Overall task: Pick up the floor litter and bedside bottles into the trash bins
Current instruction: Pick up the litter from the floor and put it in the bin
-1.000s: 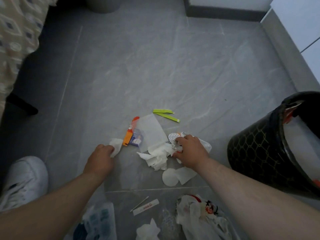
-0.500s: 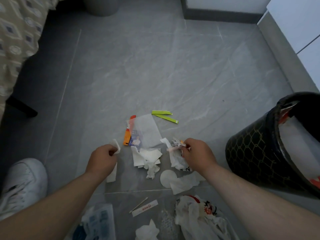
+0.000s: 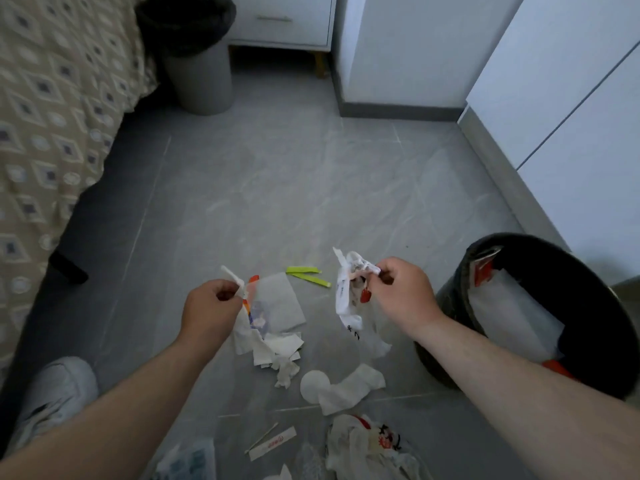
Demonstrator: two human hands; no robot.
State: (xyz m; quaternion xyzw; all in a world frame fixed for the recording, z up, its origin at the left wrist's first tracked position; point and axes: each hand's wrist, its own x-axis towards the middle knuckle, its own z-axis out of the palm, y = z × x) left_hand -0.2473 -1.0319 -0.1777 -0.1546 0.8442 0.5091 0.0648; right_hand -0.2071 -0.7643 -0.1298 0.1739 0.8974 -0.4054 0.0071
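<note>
My right hand (image 3: 401,294) pinches a crumpled white wrapper (image 3: 348,289) with red marks and holds it above the floor, left of the black trash bin (image 3: 450,303). My left hand (image 3: 209,308) is shut on a white tissue strip (image 3: 232,276) that hangs down below it. Under my hands lie more litter: a clear packet with orange edge (image 3: 277,301), torn white tissues (image 3: 277,351), two yellow-green strips (image 3: 306,274), and a round white pad (image 3: 313,388).
A grey bin with a black liner (image 3: 201,77) stands far off by the bed (image 3: 45,109) and white nightstand (image 3: 280,22). A plastic bag (image 3: 367,445), a paper-sleeved stick (image 3: 273,443) and a blister pack (image 3: 188,460) lie near me. My white shoe (image 3: 52,393) is at left.
Both hands have lifted off the floor with their pieces; the right hand moved up and right toward the black bin. The view tilted up, showing the grey bin and nightstand.
</note>
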